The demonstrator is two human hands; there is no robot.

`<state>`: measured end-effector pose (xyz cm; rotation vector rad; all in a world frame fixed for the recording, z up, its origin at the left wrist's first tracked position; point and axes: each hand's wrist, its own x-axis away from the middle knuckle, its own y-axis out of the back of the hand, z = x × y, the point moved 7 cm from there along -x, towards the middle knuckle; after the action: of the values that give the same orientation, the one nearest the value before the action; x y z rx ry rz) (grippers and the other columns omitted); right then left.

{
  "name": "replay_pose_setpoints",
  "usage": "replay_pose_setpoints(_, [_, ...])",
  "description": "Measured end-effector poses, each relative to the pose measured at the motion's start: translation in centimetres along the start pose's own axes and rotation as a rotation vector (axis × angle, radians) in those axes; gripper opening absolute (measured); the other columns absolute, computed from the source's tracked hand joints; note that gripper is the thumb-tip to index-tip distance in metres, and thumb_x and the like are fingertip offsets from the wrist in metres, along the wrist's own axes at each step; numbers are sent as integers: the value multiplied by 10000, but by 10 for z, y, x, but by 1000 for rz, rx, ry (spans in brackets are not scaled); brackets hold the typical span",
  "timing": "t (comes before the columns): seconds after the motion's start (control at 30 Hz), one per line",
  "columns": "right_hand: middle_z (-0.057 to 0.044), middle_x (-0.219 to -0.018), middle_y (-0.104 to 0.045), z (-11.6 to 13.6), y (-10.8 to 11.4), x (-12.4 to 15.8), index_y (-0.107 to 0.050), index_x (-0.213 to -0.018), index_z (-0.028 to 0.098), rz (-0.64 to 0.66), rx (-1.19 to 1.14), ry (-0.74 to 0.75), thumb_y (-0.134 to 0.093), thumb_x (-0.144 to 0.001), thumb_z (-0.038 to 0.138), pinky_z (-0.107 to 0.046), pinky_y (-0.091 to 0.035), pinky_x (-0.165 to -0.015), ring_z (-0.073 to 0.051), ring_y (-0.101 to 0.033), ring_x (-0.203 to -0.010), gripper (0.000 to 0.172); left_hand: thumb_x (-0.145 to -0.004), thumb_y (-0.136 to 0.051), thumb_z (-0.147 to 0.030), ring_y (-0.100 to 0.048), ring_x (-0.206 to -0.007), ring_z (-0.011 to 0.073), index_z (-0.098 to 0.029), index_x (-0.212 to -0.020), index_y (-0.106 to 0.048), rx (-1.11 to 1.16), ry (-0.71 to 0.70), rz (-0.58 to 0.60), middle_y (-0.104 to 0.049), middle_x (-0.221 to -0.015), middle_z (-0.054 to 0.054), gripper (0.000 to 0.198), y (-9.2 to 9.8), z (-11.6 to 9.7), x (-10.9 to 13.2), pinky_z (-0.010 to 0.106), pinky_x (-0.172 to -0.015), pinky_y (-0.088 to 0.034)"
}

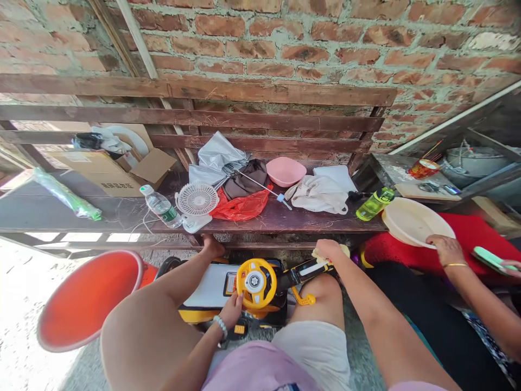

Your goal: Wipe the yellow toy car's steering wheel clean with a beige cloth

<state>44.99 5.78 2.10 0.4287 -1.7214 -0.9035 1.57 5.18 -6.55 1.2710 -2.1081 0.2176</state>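
Between the person's bare legs (140,320), just in front of the wooden bench (118,214), sits 1 toy car (207,288), with its yellow steering wheel (255,281) facing up. The left hand (231,310) is closed on the wheel's lower left rim, though some of its fingers are hidden. The right hand (330,251) grips 1 pale cloth (344,251), bunched so that it peeks out on 2 sides of the fingers, by the far end of a black bar (292,276) that slants away from beside the wheel. Whether the cloth presses on the bar is hard to tell, as the hand covers the spot.

The step in hand looks like rubbing that end of the bar. To do it well, let the left hand act as the anchor. A wheel may turn under load, so a firmer hold on the body would probably steady the toy better. Spread the cloth flat under 2 or 3 fingertips rather than in a wad, so the pressure reaches the edges. Strokes along the bar should rock the toy less than strokes across it. Mind the yellow pedal (307,300) over the right knee, which could snag the cloth or dig into the leg. Leave elbow room too: to the right, another person's hand (446,252) holds a basin (419,224) by its rim.
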Motion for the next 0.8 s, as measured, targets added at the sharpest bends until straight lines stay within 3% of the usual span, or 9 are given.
replay_pose_setpoints(0.1, [-228, -1174, -756, -18, -7, 8, -798, -1142, 142, -36, -45, -65, -652, -832, 208, -354, -537, -870, -318, -730, -1107, 349, -872, -582, -573, -709, -761, 243, -198, -889, -583, 6, 11, 18, -705, -779, 69, 375, -1, -3, 1, 380, -772, -584])
replay_pose_setpoints(0.2, [-216, -1202, -750, 12, -15, 9, -790, -1167, 151, -72, -75, -28, -666, -821, 175, -344, -510, -933, -306, -706, -1157, 368, -880, -578, -560, -709, -765, 245, -200, -875, -578, -10, 30, -1, -703, -786, 73, 360, 1, -5, 4, 369, -755, -579])
replay_pose_setpoints(0.33, [-121, -1185, -769, 69, -20, 11, -810, -1102, 238, -95, -102, 97, -663, -823, 158, -303, -486, -946, -266, -694, -1159, 326, -925, -562, -479, -723, -830, 248, -200, -903, -590, -10, 61, -8, -726, -836, 86, 281, 1, -11, 10, 353, -785, -582])
replay_pose_setpoints(0.43, [-62, -1191, -754, 79, -17, 15, -783, -1174, 320, -128, -117, 147, -641, -850, 182, -284, -474, -945, -237, -681, -1139, 379, -947, -551, -440, -731, -844, 240, -203, -904, -587, -21, 93, -5, -733, -868, 89, 244, 1, -16, 14, 347, -803, -583])
replay_pose_setpoints(0.57, [-83, -1358, -640, 33, -9, 24, -635, -1409, 362, -269, -120, 60, -500, -949, 191, -321, -451, -983, -244, -584, -1228, 508, -915, -601, -481, -741, -855, 256, -204, -894, -589, -40, 96, -2, -737, -876, 98, 278, 1, -19, 15, 368, -815, -585])
replay_pose_setpoints(0.67, [-110, -1402, -583, -21, -11, 33, -685, -1342, 319, -340, -153, -101, -501, -973, 241, -338, -438, -978, -280, -509, -1296, 420, -900, -616, -501, -744, -875, 277, -199, -920, -602, -35, 74, -4, -743, -895, 112, 302, 1, -16, 12, 393, -829, -586])
replay_pose_setpoints(0.73, [-129, -1365, -594, -48, -22, 36, -693, -1334, 291, -301, -188, -185, -541, -975, 363, -344, -450, -950, -293, -561, -1226, 396, -907, -598, -526, -745, -880, 270, -196, -942, -604, -34, 66, 0, -744, -918, 117, 332, 0, -12, 9, 379, -829, -586])
replay_pose_setpoints(0.8, [-126, -1340, -605, -62, -33, 37, -653, -1388, 293, -268, -240, -253, -548, -968, 489, -328, -466, -919, -274, -626, -1129, 475, -918, -573, -556, -745, -878, 256, -194, -965, -601, -35, 63, 5, -743, -941, 116, 367, 0, -7, 6, 355, -817, -587])
